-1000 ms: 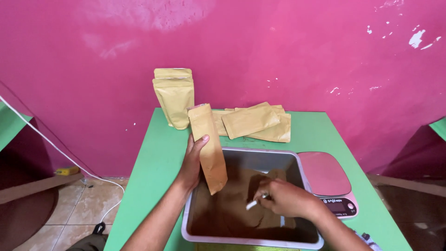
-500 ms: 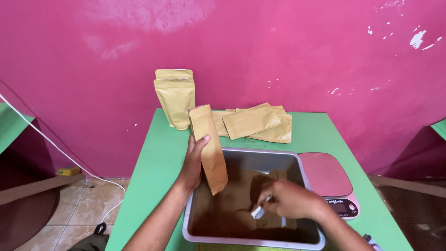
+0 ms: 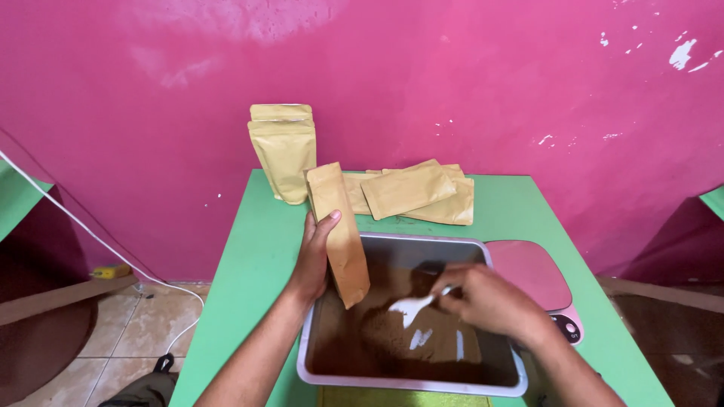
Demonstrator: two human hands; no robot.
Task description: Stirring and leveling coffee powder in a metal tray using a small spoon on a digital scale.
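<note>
Landmark: the tray [image 3: 483,249], on the table [image 3: 249,264]. Powder [image 3: 392,343] lies in the tray. Scale [image 3: 532,275] sits just right of it. Flat pouches [image 3: 422,192] lie behind it; standing pouches [image 3: 285,151] behind-left. Held pouch [image 3: 339,230] stands over its left wall; spoon [image 3: 411,307] over its middle.

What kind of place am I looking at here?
Probably a small home packing spot: a green table against a pink wall, kraft pouches, a metal tray of brown powder, and a scale.

the right hand [image 3: 483,301] hides the white spoon's [image 3: 411,307] handle — the scale's [image 3: 539,283] display is partly covered by the wrist.
</note>
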